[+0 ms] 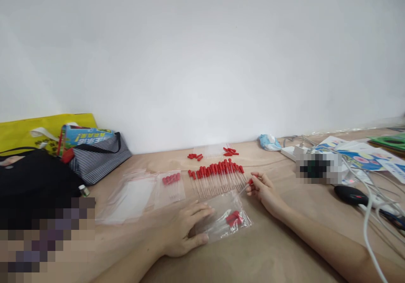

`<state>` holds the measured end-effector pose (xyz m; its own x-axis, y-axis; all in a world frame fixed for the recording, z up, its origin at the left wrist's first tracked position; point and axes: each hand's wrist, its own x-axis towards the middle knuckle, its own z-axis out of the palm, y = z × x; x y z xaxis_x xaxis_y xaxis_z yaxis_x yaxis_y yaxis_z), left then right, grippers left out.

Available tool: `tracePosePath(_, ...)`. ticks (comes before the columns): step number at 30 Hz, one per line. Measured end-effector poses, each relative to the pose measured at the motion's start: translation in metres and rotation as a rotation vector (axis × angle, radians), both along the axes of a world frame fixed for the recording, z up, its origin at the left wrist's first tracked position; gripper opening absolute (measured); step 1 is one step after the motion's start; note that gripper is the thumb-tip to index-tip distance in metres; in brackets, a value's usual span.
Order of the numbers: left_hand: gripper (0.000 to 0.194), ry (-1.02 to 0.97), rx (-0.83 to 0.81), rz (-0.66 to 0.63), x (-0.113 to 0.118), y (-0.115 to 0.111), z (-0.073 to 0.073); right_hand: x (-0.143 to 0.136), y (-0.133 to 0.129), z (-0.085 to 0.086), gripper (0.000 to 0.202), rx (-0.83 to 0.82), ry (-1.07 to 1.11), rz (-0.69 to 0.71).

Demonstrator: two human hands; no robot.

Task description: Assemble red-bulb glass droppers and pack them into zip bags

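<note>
My right hand pinches a thin clear dropper by its red rubber bulb; its tip points down-left toward the edge of a clear zip bag. Inside the bag lie several red bulbs, bunched at its right end. My left hand lies on the bag's left end, fingers stretched and thumb apart. Just behind the bag, a row of droppers with red bulbs lies side by side, stems toward me. A filled zip bag of droppers sits left of the row.
Flat clear bags are stacked at left, near a striped bag and a black bag. Loose red bulbs lie at the back. A tissue pack, papers, a black handheld device and cables are at right.
</note>
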<state>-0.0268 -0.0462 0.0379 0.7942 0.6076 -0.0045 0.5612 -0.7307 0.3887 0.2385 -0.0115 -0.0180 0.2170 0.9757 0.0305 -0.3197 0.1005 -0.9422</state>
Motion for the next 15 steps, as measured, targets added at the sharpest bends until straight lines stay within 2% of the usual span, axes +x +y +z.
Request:
tracePosePath(3,0.051,0.026,-0.016,-0.002,0.002,0.0,0.001,-0.008,-0.008,0.001,0.038,-0.002,0.001,0.131)
tracePosePath(6,0.053,0.037,-0.019,0.011,0.003,-0.001,0.001,-0.011,-0.014,0.002,0.036,0.025,-0.153,0.279)
tracePosePath(11,0.052,0.041,-0.022,0.007,0.003,0.0,0.0,-0.001,-0.014,0.002,0.026,0.078,-0.489,0.388)
tracePosePath(15,0.051,0.041,-0.006,-0.005,0.004,0.0,0.001,0.002,-0.012,0.0,0.019,0.215,-0.652,0.464)
